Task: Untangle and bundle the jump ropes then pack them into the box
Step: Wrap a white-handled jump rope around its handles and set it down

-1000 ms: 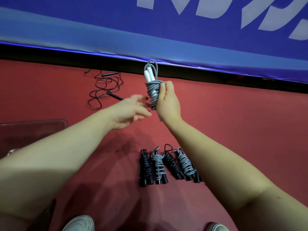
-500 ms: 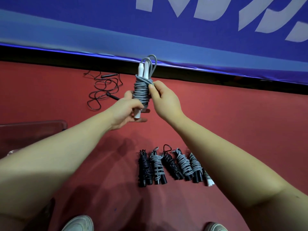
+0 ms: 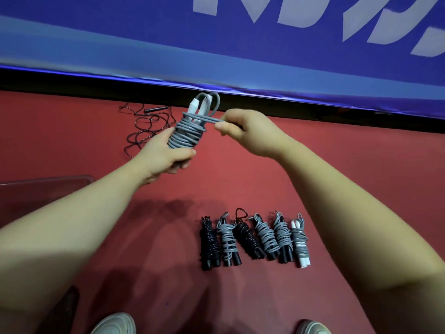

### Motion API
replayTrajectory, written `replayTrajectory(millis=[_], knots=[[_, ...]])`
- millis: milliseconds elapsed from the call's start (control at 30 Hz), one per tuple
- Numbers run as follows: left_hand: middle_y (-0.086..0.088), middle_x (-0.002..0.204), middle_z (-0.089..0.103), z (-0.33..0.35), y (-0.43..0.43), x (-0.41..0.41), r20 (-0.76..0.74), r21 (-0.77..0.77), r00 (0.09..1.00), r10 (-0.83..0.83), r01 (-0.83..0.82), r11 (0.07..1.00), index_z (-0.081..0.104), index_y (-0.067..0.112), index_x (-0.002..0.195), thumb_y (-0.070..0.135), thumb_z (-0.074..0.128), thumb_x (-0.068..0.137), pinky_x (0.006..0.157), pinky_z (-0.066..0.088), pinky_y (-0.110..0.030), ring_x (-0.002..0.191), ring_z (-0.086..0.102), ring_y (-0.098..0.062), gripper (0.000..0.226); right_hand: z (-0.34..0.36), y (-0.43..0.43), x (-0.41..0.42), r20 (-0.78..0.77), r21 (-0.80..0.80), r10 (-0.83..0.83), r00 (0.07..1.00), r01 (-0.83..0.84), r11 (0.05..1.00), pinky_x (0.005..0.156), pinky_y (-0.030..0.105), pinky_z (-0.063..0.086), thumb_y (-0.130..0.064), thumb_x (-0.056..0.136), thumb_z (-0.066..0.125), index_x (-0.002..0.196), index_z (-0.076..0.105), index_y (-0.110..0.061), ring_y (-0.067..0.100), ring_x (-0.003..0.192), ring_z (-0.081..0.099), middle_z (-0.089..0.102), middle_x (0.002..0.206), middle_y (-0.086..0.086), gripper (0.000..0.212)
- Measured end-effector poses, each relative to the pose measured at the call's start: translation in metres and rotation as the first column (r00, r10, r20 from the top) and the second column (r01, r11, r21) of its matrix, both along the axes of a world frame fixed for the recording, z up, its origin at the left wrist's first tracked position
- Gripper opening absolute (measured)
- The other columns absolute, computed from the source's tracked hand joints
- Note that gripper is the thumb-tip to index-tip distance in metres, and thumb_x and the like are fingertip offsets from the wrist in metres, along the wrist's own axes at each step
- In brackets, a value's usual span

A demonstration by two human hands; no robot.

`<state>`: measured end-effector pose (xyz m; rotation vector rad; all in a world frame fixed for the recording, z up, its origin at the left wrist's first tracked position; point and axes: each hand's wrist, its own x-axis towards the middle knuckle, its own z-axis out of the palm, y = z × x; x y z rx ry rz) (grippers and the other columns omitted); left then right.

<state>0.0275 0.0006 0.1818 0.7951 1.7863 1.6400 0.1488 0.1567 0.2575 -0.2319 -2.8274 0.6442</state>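
Red floor [image 3: 337,165]; left hand [image 3: 166,155] around bundle [image 3: 185,133]

Sports hall or gym, probably: red court-type floor [image 3: 337,165], blue banner [image 3: 144,32] with big white lettering along the far edge, row of bundled jump ropes [image 3: 255,239] laid out.

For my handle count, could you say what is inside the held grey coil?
White handles poke out atop the grey coil; wraps and the left hand hide the rest.
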Motion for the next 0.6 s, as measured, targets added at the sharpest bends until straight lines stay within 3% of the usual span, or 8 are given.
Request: replayTrajectory(millis=[67, 133, 233, 300, 333, 433, 533, 600], knots=[[-0.004, 0.065, 0.055, 0.004, -0.003, -0.001, 0.075, 0.068, 0.988, -0.132, 0.127, 0.990, 0.045, 0.016, 0.089, 0.017, 0.071, 0.057, 0.039, 0.024, -0.015, 0.045, 0.046, -0.014, 0.042, -0.004, 0.005, 0.008, 0.111, -0.223, 0.117, 0.987, -0.090, 0.971, 0.059, 0.010, 0.037, -0.028, 0.099, 0.044, 0.077, 0.056, -0.019, -0.002, 0.055, 0.046, 0.049, 0.065, -0.007, 0.027], [-0.005, 0.067, 0.055, 0.008, -0.005, 0.000, 0.119, 0.085, 0.957, -0.263, 0.254, 0.963, 0.044, 0.013, 0.089, 0.021, 0.070, 0.053, 0.038, 0.023, -0.014, 0.045, 0.045, -0.015, 0.045, -0.012, 0.005, 0.013, 0.184, -0.419, 0.208, 0.961, -0.115, 0.901, 0.060, 0.009, 0.036, -0.023, 0.101, 0.039, 0.077, 0.055, -0.020, -0.004, 0.055, 0.046, 0.052, 0.068, -0.005, 0.030], [-0.007, 0.065, 0.053, 0.009, -0.009, 0.004, 0.219, 0.067, 0.853, -0.474, 0.472, 0.879, 0.043, 0.010, 0.084, 0.017, 0.068, 0.055, 0.037, 0.024, -0.010, 0.043, 0.043, -0.014, 0.039, -0.019, 0.007, 0.015, 0.274, -0.514, 0.298, 0.914, -0.122, 0.849, 0.064, 0.007, 0.037, -0.017, 0.100, 0.040, 0.076, 0.057, -0.016, -0.006, 0.059, 0.048, 0.054, 0.072, -0.003, 0.029], [-0.008, 0.063, 0.053, 0.011, -0.014, 0.006, 0.221, -0.064, 0.792, -0.570, 0.595, 0.802, 0.045, 0.008, 0.081, 0.016, 0.069, 0.053, 0.038, 0.025, -0.012, 0.042, 0.043, -0.015, 0.037, -0.019, 0.012, 0.014, 0.377, -0.438, 0.302, 0.876, -0.118, 0.891, 0.068, 0.012, 0.041, -0.018, 0.094, 0.051, 0.073, 0.060, -0.014, 0.000, 0.062, 0.050, 0.056, 0.071, -0.001, 0.023], [-0.010, 0.062, 0.052, 0.013, -0.015, 0.007, 0.176, -0.206, 0.782, -0.598, 0.623, 0.755, 0.047, 0.007, 0.081, 0.017, 0.070, 0.053, 0.038, 0.027, -0.014, 0.042, 0.043, -0.016, 0.038, -0.019, 0.016, 0.014, 0.450, -0.337, 0.279, 0.849, -0.127, 0.933, 0.067, 0.016, 0.041, -0.020, 0.091, 0.058, 0.072, 0.062, -0.014, 0.002, 0.059, 0.050, 0.057, 0.069, 0.001, 0.020], [-0.008, 0.059, 0.054, 0.017, -0.012, 0.015, -0.018, -0.657, 0.730, -0.684, 0.507, 0.558, 0.054, 0.004, 0.096, 0.010, 0.071, 0.064, 0.043, 0.031, -0.021, 0.045, 0.047, -0.017, 0.037, -0.019, 0.022, 0.014, 0.682, 0.047, 0.117, 0.722, -0.202, 0.978, 0.059, 0.025, 0.036, -0.030, 0.086, 0.064, 0.072, 0.063, -0.019, 0.004, 0.054, 0.044, 0.054, 0.064, -0.004, 0.018], [-0.001, 0.056, 0.058, 0.011, 0.001, 0.029, -0.148, -0.798, 0.660, -0.737, 0.360, 0.483, 0.058, 0.013, 0.093, 0.008, 0.067, 0.072, 0.047, 0.040, -0.029, 0.047, 0.052, -0.017, 0.023, -0.015, 0.006, 0.009, 0.752, 0.248, -0.023, 0.658, -0.251, 0.936, 0.061, 0.027, 0.038, -0.050, 0.083, 0.061, 0.080, 0.068, -0.018, 0.013, 0.067, 0.050, 0.059, 0.073, -0.005, 0.032], [-0.001, 0.061, 0.060, 0.004, 0.012, 0.037, -0.241, -0.860, 0.594, -0.768, 0.236, 0.452, 0.054, 0.021, 0.080, 0.018, 0.068, 0.071, 0.056, 0.049, -0.036, 0.051, 0.056, -0.020, 0.017, -0.015, -0.007, 0.002, 0.756, 0.332, -0.087, 0.648, -0.266, 0.905, 0.057, 0.024, 0.039, -0.047, 0.087, 0.058, 0.085, 0.069, -0.016, 0.015, 0.071, 0.055, 0.061, 0.075, -0.004, 0.033]])
